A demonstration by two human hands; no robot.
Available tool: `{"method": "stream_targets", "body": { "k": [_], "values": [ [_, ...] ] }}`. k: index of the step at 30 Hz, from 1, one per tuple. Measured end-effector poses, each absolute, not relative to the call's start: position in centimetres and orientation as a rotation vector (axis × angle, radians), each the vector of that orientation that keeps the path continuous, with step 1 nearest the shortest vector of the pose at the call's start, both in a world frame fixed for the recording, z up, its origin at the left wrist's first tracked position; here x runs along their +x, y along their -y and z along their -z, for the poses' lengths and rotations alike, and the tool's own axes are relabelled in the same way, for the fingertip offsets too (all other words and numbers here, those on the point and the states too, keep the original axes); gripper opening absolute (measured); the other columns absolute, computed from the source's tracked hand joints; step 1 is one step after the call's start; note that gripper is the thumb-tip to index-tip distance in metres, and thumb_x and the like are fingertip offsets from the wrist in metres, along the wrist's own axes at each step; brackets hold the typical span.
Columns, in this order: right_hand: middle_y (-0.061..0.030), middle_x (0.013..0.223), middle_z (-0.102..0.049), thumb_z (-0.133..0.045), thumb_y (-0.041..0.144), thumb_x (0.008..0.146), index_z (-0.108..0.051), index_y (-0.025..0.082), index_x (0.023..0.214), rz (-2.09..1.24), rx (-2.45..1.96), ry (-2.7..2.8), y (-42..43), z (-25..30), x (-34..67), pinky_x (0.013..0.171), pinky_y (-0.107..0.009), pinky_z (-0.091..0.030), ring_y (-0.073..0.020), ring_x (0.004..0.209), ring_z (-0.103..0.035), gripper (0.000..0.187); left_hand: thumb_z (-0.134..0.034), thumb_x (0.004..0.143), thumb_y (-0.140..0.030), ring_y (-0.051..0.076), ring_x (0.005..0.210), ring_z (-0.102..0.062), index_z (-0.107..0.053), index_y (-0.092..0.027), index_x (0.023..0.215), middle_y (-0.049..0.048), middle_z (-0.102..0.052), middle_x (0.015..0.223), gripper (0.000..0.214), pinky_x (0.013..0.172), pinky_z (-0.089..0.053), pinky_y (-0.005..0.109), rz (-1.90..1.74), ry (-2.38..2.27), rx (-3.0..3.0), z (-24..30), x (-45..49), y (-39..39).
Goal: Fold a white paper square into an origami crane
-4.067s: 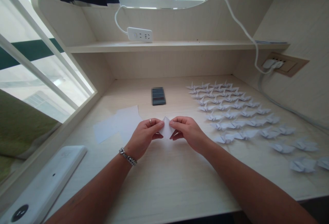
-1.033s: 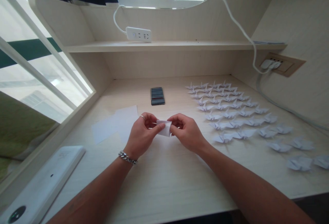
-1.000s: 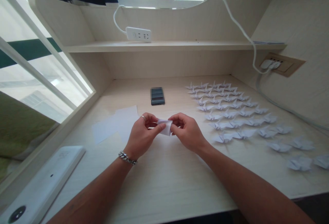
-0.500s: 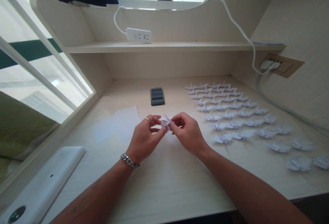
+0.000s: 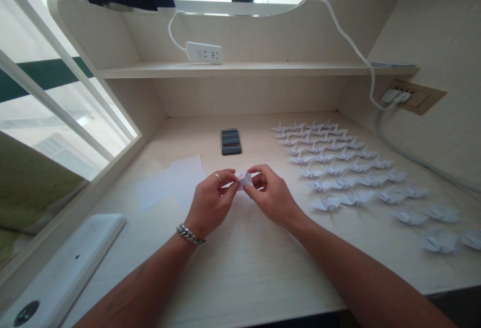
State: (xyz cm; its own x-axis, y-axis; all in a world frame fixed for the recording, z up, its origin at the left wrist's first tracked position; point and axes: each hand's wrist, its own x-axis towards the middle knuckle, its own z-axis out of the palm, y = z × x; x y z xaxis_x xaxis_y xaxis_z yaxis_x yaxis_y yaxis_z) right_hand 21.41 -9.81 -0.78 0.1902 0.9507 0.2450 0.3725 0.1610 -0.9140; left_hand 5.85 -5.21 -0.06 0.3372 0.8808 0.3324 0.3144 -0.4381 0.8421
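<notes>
A small white folded paper crane (image 5: 245, 181) is pinched between both hands above the middle of the desk. My left hand (image 5: 213, 195), with a ring and a chain bracelet, grips its left side between thumb and fingers. On its right side, my right hand (image 5: 273, 192) holds it the same way. Fingertips cover parts of the paper, so its full shape is hidden. To the right stand several rows of finished white paper cranes (image 5: 340, 167). Flat white paper sheets (image 5: 161, 187) lie left of my left hand.
A dark, blurred-out small object (image 5: 231, 142) lies beyond my hands. At the left edge is a long white device (image 5: 63, 268). A power strip (image 5: 204, 53) rests on the shelf (image 5: 255, 70), and a white cable (image 5: 349, 42) runs to the wall socket (image 5: 413, 96).
The folded paper has turned between my fingers, and its upper points now spread to each side. Both hands stay in nearly the same place.
</notes>
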Motion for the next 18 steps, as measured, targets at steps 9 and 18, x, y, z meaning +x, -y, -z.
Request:
{"method": "stream_targets", "body": {
  "k": [9,18],
  "values": [
    [0.001,0.075,-0.065,-0.064,0.025,0.076,-0.057,0.021,0.094,-0.75,-1.359,1.38,9.71,0.94,21.67,0.065,-0.026,-0.047,-0.0139,0.067,-0.061,0.02,-0.065,0.081,-0.027,0.018,0.089,-0.068,-0.066,-0.016,0.085,0.0092,-0.068,0.109,0.012,0.079,-0.056,0.031,-1.103,-1.008,1.882,0.34,5.85,4.93],
    [-0.0033,0.075,-0.066,-0.066,0.037,0.075,-0.064,0.014,0.082,-1.203,-1.211,1.139,9.04,0.87,21.33,0.063,-0.028,-0.052,-0.0152,0.07,-0.063,0.024,-0.065,0.081,-0.034,0.015,0.072,-0.067,-0.058,-0.013,0.089,0.0056,-0.069,0.087,0.023,0.067,-0.055,0.028,-1.173,-0.998,1.576,0.15,6.06,4.33]
  ]
}}
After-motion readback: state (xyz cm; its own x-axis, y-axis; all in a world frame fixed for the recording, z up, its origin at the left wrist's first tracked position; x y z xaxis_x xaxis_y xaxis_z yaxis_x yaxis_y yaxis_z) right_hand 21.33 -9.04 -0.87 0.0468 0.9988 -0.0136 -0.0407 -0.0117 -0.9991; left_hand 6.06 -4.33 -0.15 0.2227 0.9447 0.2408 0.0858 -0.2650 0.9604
